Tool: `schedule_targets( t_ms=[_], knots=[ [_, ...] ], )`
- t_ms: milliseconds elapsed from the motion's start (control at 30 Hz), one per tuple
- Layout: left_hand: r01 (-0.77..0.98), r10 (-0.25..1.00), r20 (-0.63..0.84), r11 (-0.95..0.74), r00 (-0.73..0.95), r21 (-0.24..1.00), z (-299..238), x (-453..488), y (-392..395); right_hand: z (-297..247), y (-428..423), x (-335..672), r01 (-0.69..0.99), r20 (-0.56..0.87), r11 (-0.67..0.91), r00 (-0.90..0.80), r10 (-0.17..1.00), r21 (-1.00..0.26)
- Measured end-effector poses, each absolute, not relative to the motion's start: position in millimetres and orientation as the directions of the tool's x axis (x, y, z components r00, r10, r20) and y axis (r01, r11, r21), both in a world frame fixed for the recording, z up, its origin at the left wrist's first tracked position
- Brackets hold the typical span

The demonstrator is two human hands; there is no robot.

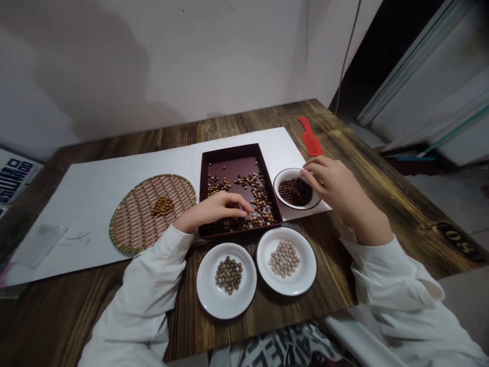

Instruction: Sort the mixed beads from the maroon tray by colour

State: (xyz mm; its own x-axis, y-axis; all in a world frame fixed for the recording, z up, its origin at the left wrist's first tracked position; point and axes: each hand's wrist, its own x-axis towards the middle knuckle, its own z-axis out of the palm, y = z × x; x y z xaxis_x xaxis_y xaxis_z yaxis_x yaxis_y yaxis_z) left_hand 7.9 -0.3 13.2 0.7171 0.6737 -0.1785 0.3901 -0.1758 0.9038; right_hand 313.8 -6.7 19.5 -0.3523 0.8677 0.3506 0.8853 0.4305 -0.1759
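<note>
Mixed beads (260, 196) under left grip (218, 207), dark beads (294, 192) beside right grip (336, 182)

Beads (263, 196) by left hand (221, 208) looking glossy. Tray (240, 164) around them shining faintly. Bowl (291, 174) by right hand (330, 181) gleaming like enamel. Comb (311, 140) beyond it looking plastic. Mat (132, 219) beside left hand showing rough weave. Table (328, 255) below hands showing grained wood.

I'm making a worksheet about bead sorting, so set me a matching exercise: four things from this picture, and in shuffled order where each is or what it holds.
1. Left hand
2. Right hand
3. Woven tray
4. Right plate

A. Holds pale pinkish beads
B. At the edge of the bowl
C. Over the box
D. Holds golden-brown beads

Pairs: 1-C, 2-B, 3-D, 4-A
</note>
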Motion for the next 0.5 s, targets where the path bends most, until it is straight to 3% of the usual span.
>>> schedule_targets(
  t_ms=[300, 500],
  knots=[
    [0.382, 0.779, -0.265, 0.036, 0.568, 0.923, 14.4, 21.4, -9.8, 11.3, -36.0, 256.7, 0.575, 0.62, 0.815, -0.614, 0.488, -0.072],
    [0.291, 0.812, -0.264, 0.122, 0.52, 0.949, 11.7, 25.8, -12.1, 5.1, -42.9, 243.5, 0.533, 0.587, 0.844, -0.665, 0.462, -0.061]
  ],
)
